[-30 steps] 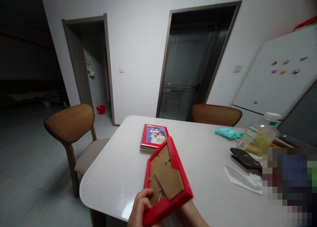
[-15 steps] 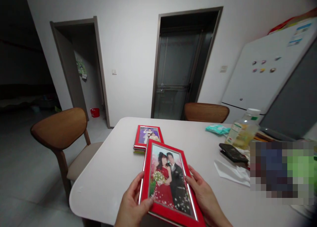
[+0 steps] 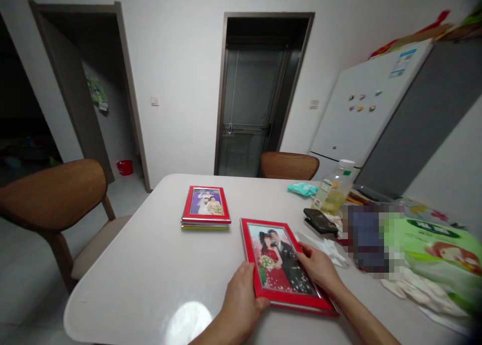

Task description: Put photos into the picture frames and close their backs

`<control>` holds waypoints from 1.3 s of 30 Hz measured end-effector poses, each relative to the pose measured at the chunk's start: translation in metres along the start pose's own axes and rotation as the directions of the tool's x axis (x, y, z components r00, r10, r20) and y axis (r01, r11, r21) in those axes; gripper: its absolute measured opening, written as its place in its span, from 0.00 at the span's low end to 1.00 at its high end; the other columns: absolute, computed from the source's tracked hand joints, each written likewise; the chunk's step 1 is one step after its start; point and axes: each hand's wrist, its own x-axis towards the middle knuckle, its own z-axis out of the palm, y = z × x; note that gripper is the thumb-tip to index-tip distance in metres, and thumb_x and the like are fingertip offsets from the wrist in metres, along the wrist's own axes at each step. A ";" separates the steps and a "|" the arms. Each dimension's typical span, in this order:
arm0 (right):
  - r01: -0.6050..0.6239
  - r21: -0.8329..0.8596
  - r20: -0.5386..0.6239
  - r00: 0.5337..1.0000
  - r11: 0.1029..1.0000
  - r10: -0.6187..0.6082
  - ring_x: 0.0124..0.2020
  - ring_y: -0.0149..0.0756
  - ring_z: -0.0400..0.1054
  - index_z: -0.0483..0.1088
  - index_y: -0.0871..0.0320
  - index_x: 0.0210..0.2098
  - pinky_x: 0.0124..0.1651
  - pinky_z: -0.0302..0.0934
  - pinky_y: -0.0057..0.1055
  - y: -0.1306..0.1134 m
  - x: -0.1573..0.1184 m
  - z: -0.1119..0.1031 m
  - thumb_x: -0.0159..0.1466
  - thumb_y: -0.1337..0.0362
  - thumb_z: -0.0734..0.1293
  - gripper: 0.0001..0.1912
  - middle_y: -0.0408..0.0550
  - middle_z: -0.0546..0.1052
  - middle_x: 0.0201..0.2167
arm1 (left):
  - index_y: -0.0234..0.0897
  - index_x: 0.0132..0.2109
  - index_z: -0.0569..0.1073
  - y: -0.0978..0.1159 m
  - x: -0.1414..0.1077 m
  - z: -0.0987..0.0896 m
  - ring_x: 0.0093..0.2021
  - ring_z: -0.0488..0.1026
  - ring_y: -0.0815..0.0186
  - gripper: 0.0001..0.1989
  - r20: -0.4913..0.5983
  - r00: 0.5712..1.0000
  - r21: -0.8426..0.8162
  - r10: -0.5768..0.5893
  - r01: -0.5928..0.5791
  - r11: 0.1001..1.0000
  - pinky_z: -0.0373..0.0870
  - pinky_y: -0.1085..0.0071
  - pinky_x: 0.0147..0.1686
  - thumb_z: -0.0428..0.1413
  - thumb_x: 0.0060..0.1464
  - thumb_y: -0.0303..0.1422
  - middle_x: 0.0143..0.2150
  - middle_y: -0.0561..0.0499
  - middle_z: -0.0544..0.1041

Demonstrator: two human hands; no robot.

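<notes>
Centrally, the larger red photo frame (image 3: 284, 264) lies face up at or just above the near part of the white table (image 3: 131, 264); the view does not show whether its underside makes contact. Its picture shows a couple, one in a red dress with a bouquet, the other in a dark suit. The left hand (image 3: 243, 300) grasps the near left edge, thumb over the border. The right hand (image 3: 320, 269) grasps the right edge, thumb on the front. Both grips are closed on the frame.

Beyond its far left corner, apart from it, sits a stack topped by a smaller red photo frame (image 3: 206, 203). Right of the held frame are a white sheet (image 3: 327, 247), a dark phone-like object (image 3: 320, 220), a bottle of yellowish liquid (image 3: 333, 189) and a teal packet (image 3: 302, 189). Farther right lies a green package (image 3: 440, 249).
</notes>
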 end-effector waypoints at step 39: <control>0.881 0.337 -0.190 0.408 0.331 -0.893 0.37 0.36 0.67 0.64 0.55 0.42 0.39 0.63 0.31 -0.199 -0.155 0.041 0.47 0.70 0.63 0.21 0.48 0.74 0.36 | 0.33 0.47 0.63 0.025 -0.050 -0.140 0.44 0.70 0.57 0.20 -0.197 0.937 -0.812 -0.288 0.009 0.583 0.64 0.63 0.44 0.54 0.46 0.32 0.42 0.45 0.74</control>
